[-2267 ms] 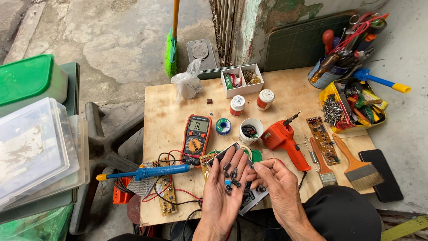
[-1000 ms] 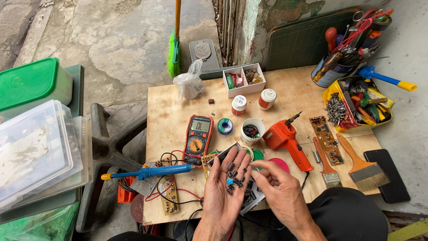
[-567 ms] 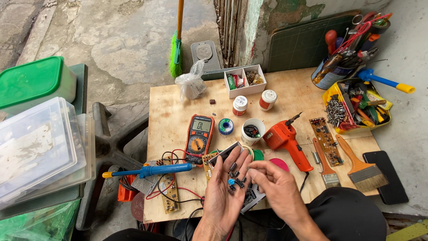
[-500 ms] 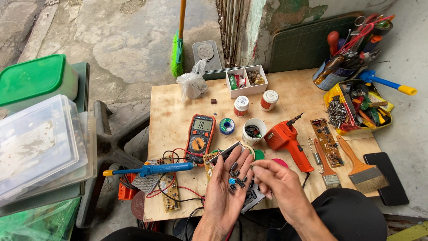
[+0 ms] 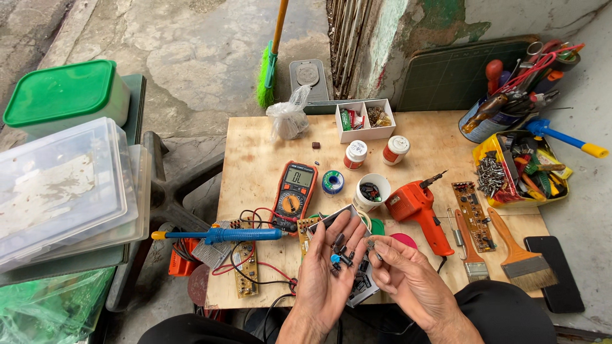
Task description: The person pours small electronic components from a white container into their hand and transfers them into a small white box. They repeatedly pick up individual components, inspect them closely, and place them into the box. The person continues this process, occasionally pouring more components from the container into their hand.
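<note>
- We see small dark parts (image 5: 341,250), one with a blue head, lying in the cupped palm of the left hand (image 5: 331,271), fingers spread and open, low at the front of the wooden table (image 5: 255,153).
- The right hand (image 5: 398,271) pinches one tiny part between thumb and forefinger, just beside the left fingertips.
- Behind the hands sit an orange meter (image 5: 294,194), a white cup (image 5: 371,191) and an orange soldering gun (image 5: 417,207).

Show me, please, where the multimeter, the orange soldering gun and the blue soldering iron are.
multimeter (image 5: 294,195): head view, on its dial.
orange soldering gun (image 5: 417,207): head view, on its body.
blue soldering iron (image 5: 237,235): head view, on its handle.
</note>
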